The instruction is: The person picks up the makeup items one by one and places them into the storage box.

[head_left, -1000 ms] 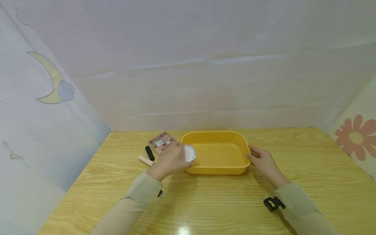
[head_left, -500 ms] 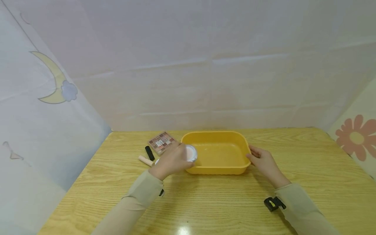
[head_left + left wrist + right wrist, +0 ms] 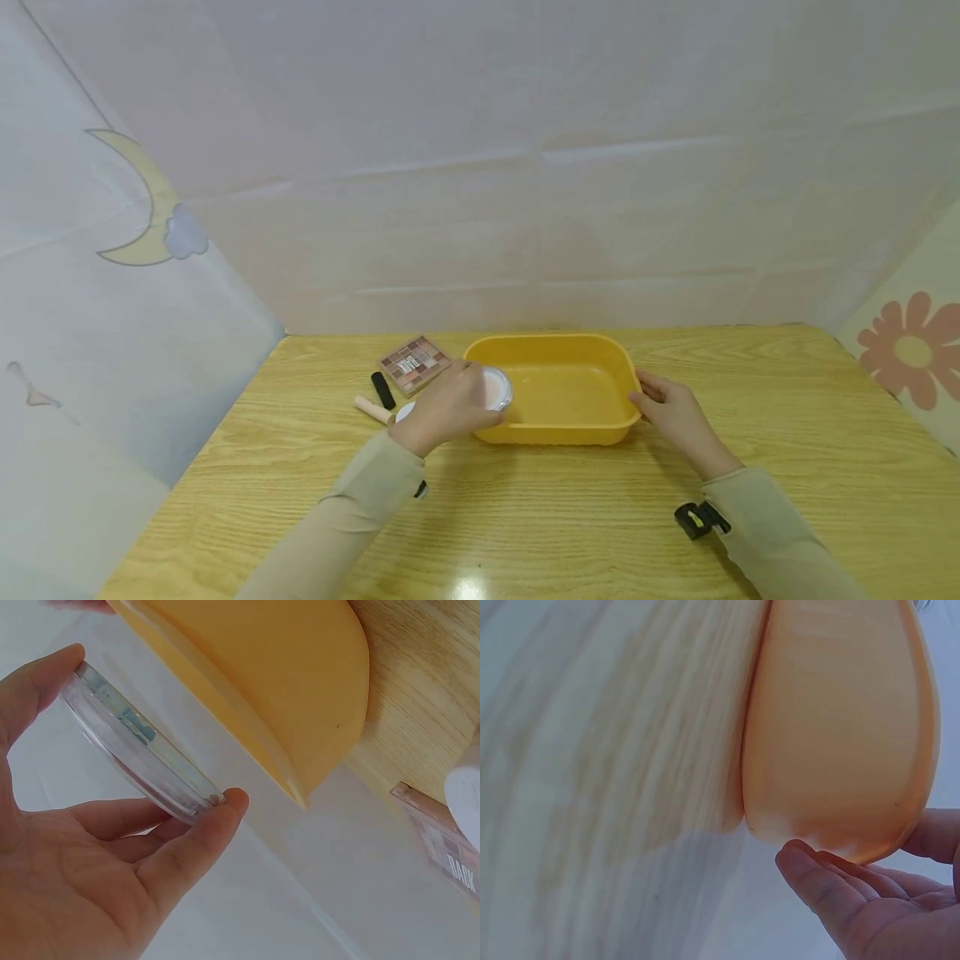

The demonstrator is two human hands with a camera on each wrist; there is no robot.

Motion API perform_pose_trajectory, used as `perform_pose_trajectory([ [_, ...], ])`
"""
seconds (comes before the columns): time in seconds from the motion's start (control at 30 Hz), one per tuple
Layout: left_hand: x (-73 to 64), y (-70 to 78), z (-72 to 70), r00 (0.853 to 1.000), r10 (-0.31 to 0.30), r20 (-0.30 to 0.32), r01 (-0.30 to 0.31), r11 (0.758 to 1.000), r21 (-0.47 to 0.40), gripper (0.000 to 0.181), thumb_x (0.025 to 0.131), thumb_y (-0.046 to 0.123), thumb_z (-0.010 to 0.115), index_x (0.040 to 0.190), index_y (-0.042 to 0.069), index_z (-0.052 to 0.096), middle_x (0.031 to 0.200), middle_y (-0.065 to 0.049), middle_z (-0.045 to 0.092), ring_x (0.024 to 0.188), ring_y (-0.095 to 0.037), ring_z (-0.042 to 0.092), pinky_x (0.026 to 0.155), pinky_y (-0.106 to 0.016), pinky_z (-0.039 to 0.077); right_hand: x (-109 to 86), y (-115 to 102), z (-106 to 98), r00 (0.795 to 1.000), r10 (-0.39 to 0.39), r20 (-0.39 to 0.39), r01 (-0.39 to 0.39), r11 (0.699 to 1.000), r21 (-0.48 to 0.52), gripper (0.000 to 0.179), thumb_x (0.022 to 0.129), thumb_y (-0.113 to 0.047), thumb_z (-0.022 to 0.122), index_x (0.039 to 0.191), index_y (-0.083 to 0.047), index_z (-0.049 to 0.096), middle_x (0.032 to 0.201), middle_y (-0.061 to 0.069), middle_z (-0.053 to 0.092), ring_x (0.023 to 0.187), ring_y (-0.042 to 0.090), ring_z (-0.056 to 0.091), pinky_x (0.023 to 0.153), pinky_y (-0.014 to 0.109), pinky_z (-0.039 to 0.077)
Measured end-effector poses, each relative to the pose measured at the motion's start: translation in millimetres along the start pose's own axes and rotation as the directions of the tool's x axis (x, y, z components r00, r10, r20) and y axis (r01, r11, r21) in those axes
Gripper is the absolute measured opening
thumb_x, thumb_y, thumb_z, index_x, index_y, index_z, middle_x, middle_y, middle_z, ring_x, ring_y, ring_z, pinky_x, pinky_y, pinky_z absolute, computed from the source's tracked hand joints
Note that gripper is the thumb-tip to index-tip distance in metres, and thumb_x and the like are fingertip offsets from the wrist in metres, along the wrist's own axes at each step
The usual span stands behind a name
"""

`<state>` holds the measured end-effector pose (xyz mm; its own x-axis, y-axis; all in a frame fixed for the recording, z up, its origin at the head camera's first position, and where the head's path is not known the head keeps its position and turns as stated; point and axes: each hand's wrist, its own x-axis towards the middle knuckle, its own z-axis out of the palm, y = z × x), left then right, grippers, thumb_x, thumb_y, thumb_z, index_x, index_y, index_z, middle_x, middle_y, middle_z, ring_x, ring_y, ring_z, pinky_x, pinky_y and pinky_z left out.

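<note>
My left hand pinches a round, clear-rimmed powder compact by its edge, thumb on one side and fingertips on the other. In the head view the compact overlaps the left end of a yellow plastic basin. Seen from the left wrist, the compact is tilted beside the basin's rim. At the basin's right end, my right hand grips the wall, thumb at the rim and fingers against the outside. The right wrist view shows those fingertips on the basin's lower outer wall.
Left of the basin lie an eyeshadow palette, a short black tube and a beige tube. A white round-topped item is partly hidden behind my left wrist. A cloth backdrop rises along the table's back edge.
My left hand has shifted slightly right with the compact, farther over the basin's left end. More of the white item shows behind it. The right hand and basin have stayed put.
</note>
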<state>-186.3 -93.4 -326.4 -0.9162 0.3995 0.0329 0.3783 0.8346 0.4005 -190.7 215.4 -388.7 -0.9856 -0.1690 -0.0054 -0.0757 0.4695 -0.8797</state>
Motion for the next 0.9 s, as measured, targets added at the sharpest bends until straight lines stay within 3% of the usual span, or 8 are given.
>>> perform_pose_trajectory([
  [0.3,3.6,4.1,2.0,1.000,0.001,0.020,-0.002,1.000,0.014,0.069,0.082,0.035,0.077,0.125,-0.013,0.053,0.119,-0.023,0.057,0.095,-0.028,0.055,0.082,-0.040,0.050,0.9,0.2,-0.6,1.000,-0.001,0.003,0.001,1.000,-0.001,0.054,0.104,-0.009,0.044,0.145,0.017,0.020,0.141,0.039,0.034,0.126,0.049,0.042,0.086,0.038,0.054],
  [0.9,11.6,10.6,8.1,0.999,0.001,0.038,-0.003,0.998,0.055,0.064,0.082,0.037,0.077,0.120,-0.011,0.056,0.119,-0.022,0.058,0.090,-0.026,0.058,0.079,-0.040,0.051,0.7,1.8,-1.4,1.000,0.003,0.004,-0.003,1.000,0.003,0.055,0.104,-0.010,0.044,0.146,0.017,0.019,0.142,0.040,0.032,0.127,0.050,0.041,0.087,0.038,0.053],
])
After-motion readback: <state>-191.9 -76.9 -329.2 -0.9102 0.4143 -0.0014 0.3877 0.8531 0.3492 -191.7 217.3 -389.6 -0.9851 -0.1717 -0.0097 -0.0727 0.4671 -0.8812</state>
